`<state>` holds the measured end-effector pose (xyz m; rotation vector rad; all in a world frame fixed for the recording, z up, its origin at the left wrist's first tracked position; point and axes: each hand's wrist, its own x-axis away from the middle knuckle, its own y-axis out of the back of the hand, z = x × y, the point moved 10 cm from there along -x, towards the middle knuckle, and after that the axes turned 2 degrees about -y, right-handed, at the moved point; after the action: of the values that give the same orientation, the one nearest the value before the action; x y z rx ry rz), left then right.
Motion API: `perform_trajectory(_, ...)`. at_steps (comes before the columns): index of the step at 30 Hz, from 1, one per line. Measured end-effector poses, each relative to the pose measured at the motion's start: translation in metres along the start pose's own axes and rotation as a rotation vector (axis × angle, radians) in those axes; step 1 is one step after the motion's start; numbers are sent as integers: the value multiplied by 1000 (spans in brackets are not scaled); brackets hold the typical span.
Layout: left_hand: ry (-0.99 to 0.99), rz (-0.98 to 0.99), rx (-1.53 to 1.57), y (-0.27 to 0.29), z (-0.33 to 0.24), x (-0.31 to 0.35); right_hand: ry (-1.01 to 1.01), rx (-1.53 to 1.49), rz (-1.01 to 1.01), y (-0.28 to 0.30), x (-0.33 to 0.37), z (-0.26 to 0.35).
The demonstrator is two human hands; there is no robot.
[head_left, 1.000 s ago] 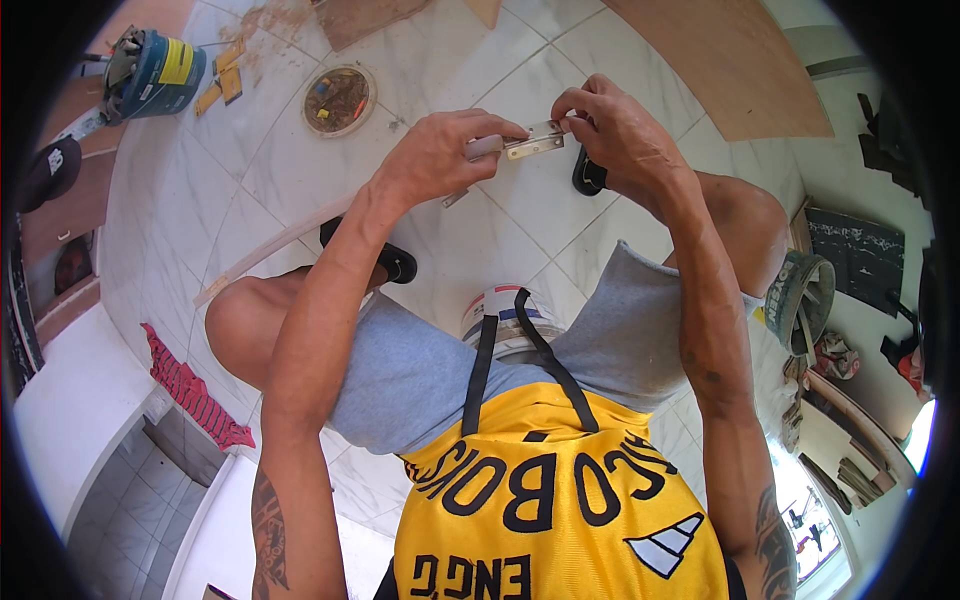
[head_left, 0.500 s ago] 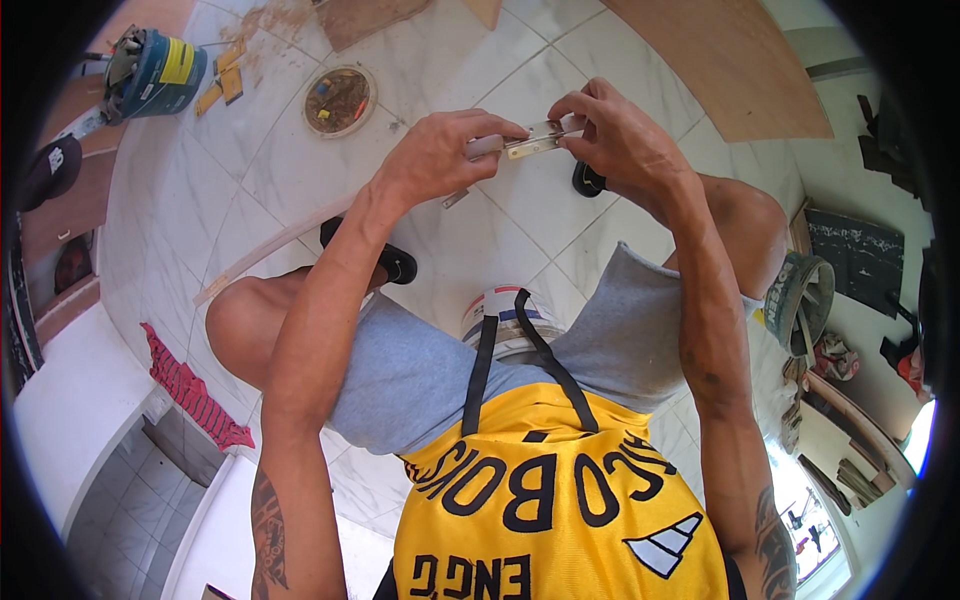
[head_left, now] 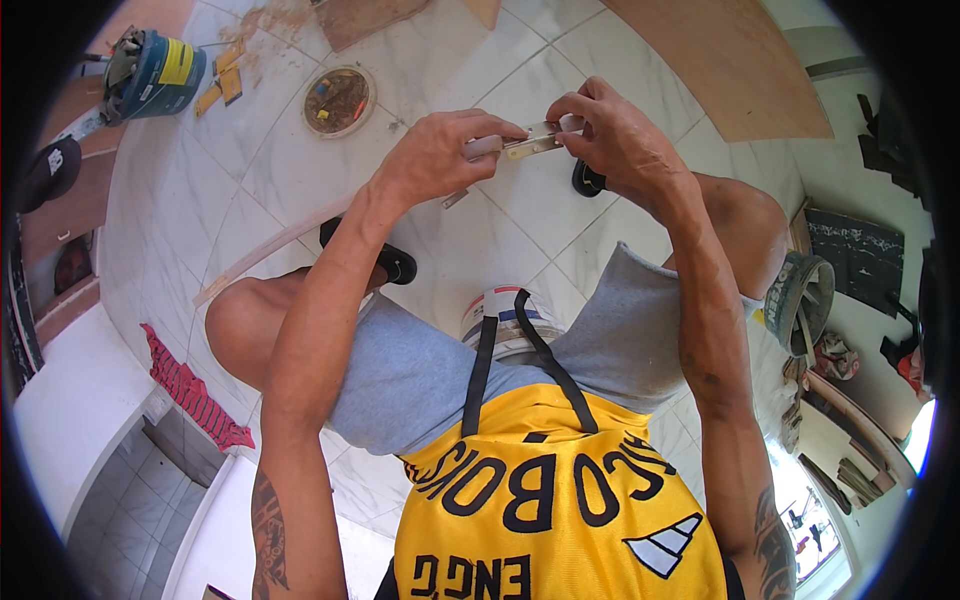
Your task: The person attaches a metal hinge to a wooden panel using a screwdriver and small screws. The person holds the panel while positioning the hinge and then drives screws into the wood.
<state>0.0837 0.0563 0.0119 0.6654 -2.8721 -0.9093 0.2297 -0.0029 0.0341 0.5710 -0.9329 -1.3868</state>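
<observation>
Silver rectangular metal hinge (head_left: pixel 535 147) is held above white veined floor tiles (head_left: pixel 525 235) | left end finger-pinched by left hand (head_left: pixel 438 150) | right end finger-pinched by right hand (head_left: pixel 628 140)

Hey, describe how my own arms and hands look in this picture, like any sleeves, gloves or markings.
Your left hand and right hand are gloveless, with no watch or bracelet visible. Both arms are bare, with no sleeves in sight. Dark patterned tattoos mark your left arm and right arm toward the picture's lower edge.
</observation>
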Motion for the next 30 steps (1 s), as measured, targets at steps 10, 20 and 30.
perform_trajectory(10, 19, 8, 36, -1, 2, 0, -5, 9, 2, 0, 0, 0)
perform_trajectory(20, 40, 16, 26, -1, 2, 0, 0, 8, 9, 1, 0, 4)
perform_trajectory(30, 6, 3, 16, 1, -1, 0, -9, 17, 15, 3, 1, 7)
